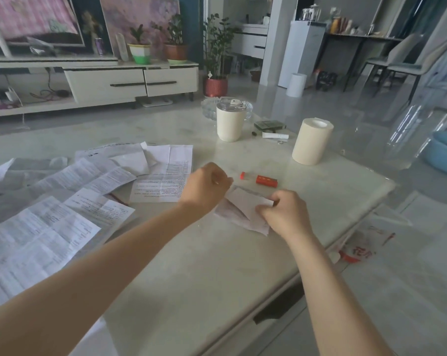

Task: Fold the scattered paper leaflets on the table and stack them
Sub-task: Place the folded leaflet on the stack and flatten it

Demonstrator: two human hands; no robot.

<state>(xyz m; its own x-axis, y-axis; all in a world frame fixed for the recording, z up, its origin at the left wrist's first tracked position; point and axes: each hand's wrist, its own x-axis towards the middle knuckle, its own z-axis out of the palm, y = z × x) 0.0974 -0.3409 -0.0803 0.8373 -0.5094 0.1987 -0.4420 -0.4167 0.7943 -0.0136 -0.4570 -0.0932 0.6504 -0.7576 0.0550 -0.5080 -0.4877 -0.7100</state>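
Thin creased paper leaflets [63,196], glossy marble-look table [191,265], matt cream cup [229,122], clear glass dish [209,109]

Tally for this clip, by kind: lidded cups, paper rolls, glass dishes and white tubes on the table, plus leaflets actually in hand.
lidded cup: 1
paper roll: 1
glass dish: 1
white tube: 1
leaflet held by left hand and right hand: 1
Total: 5

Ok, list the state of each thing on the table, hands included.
Held leaflet: partly folded, lifted between both hands.
Left hand: pinching the leaflet's left end.
Right hand: pinching its right edge.
Other leaflets: unfolded, scattered, overlapping.
Cup: upright, lid on.
Paper roll: standing on end.
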